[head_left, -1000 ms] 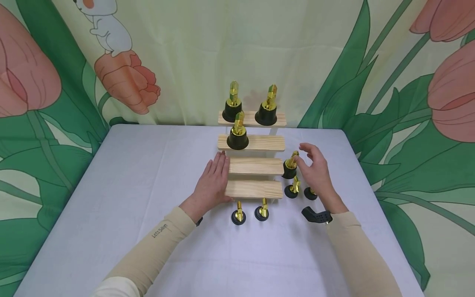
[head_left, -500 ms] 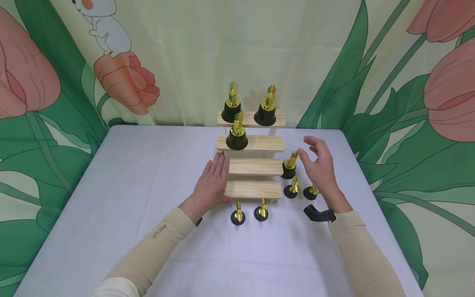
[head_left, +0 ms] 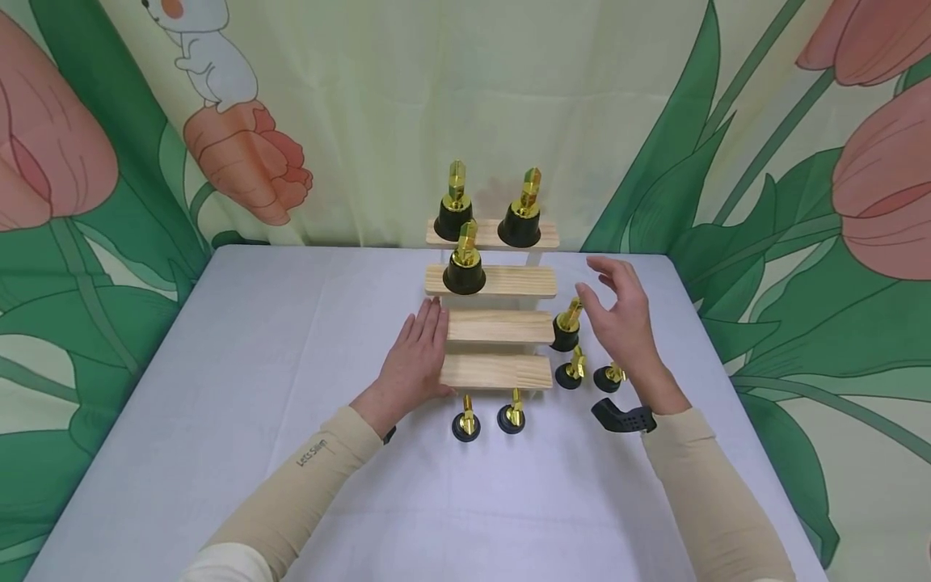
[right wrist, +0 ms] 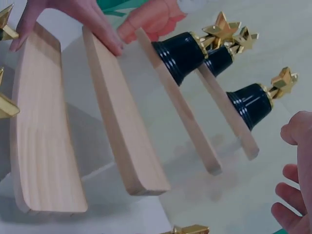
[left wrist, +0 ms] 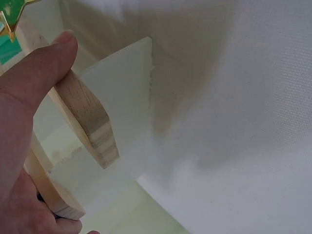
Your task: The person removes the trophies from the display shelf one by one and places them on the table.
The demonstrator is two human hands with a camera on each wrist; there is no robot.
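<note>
My left hand [head_left: 413, 356] rests against the left ends of a stepped wooden shelf rack [head_left: 498, 326], its fingers straight. In the left wrist view the thumb [left wrist: 56, 61] lies on the end of one plank [left wrist: 90, 117]. My right hand [head_left: 624, 323], fingers spread and loosely bent, hovers just right of a gold star trophy [head_left: 567, 325] with a black base, holding nothing. Two star trophies [head_left: 454, 206] [head_left: 522, 212] stand on the top shelf and another [head_left: 465, 263] on the left of the second shelf. The lower two shelves bear no trophies.
Smaller star trophies stand on the white-covered table [head_left: 291, 323]: two [head_left: 575, 368] [head_left: 609, 377] right of the rack and two [head_left: 467, 420] [head_left: 512, 414] in front of it. A printed curtain [head_left: 378, 121] hangs behind the table's far edge.
My right hand has drawn back from the trophy beside the rack, away to the right and then slightly up. The left hand and the trophies have stayed in place.
</note>
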